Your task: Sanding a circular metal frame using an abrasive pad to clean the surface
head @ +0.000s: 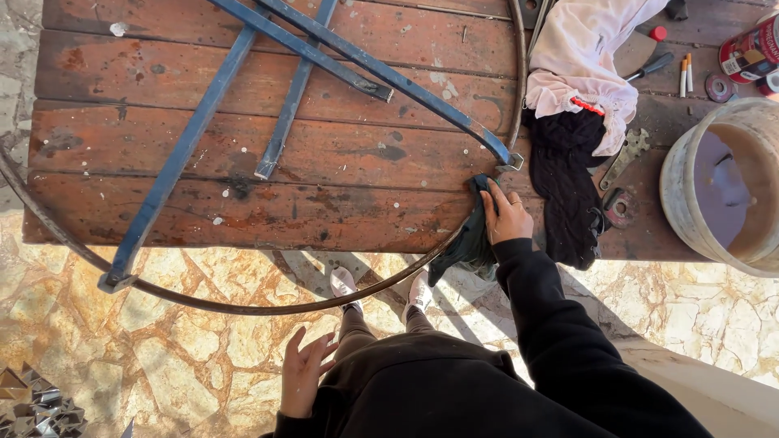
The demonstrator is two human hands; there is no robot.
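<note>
Black sleeves and the person's lap fill the near edge of the view, with two pale shoes (381, 289) on the stone floor (162, 349) below. Low on the left, the left hand (303, 375) hangs free beside the body, its grip apart with fingers spread, holding nothing and touching nothing.

Further out, a worn red-brown wooden surface (122, 138) carries a round metal frame: a thin dark hoop (243, 308) that swings out past the near edge of the boards over the floor, crossed by several blue bars (182, 154) that meet near the top of the view.

Moving right, the right hand (505, 215) is clamped on a dark cloth (469, 239) and presses it against the hoop just where one blue bar ends at the rim. Most of the cloth hangs below the hand, off the edge of the boards. This looks like the wiping step, with that joint being rubbed. A next stroke would probably call for steady pressure along the thin hoop while the frame stays put; the free left hand is well apart from it and could brace it.

Right of the hand lies a black garment (568, 195) under a pink one (580, 57), then a rusty wrench (623, 158), a screwdriver (649, 66), a red can (751, 50), and a pale bucket (677, 182) holding murky liquid.
</note>
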